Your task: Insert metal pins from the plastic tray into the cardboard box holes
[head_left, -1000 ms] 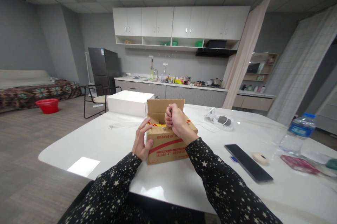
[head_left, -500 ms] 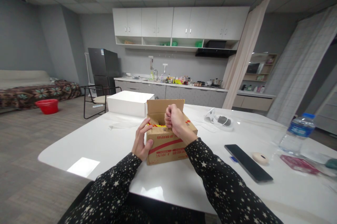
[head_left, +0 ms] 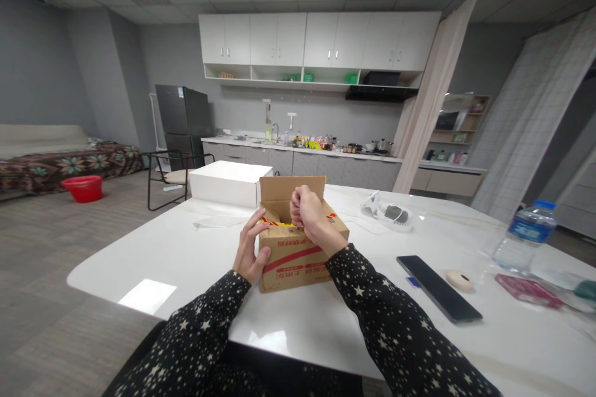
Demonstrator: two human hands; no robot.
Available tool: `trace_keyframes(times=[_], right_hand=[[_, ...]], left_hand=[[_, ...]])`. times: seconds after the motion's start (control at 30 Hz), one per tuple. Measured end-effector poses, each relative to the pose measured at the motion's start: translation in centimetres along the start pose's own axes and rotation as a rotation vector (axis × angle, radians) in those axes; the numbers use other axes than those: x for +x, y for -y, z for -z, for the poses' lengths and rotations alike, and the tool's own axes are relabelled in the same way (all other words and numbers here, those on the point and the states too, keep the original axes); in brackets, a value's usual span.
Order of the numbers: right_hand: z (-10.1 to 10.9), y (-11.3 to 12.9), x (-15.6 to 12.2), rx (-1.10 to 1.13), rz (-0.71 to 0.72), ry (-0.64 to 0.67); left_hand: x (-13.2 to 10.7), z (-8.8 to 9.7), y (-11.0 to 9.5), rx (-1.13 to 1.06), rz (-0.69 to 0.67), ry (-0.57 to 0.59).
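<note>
A small brown cardboard box with red print and red-yellow tape stands on the white table in front of me, its far flap upright. My left hand rests against the box's left side, thumb on the front and fingers spread up the corner. My right hand is closed in a fist over the box's open top, near the front edge; what it grips is hidden by the fingers.
A white box sits behind the cardboard one. To the right lie a black phone, a round tape roll, a water bottle, a red packet and a white device. A chair stands beyond the table.
My right fist has shifted very slightly left and up over the box top. The left hand and box stay where they were.
</note>
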State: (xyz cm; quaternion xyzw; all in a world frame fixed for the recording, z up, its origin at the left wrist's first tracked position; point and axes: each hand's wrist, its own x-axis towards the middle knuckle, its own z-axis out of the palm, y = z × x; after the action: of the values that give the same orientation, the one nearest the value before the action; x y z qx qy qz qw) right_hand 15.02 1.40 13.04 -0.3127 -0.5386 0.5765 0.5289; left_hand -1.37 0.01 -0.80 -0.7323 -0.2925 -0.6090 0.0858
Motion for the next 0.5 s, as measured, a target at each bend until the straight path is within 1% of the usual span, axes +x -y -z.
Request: trace_keyframes(times=[0.1, 0.27, 0.37, 0.5], right_hand=[[0.04, -0.04, 0.05, 0.016, 0.007, 0.001], [0.38, 0.10, -0.10, 0.130, 0.014, 0.002], [0.57, -0.06, -0.32, 0.178, 0.080, 0.010], [0.64, -0.62, -0.52, 0.162, 0.198, 0.039]], left_hand=[[0.00, 0.03, -0.06, 0.007, 0.008, 0.003], [0.09, 0.10, -0.11, 0.022, 0.016, 0.003], [0.12, 0.18, -0.07, 0.019, 0.026, 0.015], [-0.03, 0.25, 0.05, -0.016, 0.035, 0.027]])
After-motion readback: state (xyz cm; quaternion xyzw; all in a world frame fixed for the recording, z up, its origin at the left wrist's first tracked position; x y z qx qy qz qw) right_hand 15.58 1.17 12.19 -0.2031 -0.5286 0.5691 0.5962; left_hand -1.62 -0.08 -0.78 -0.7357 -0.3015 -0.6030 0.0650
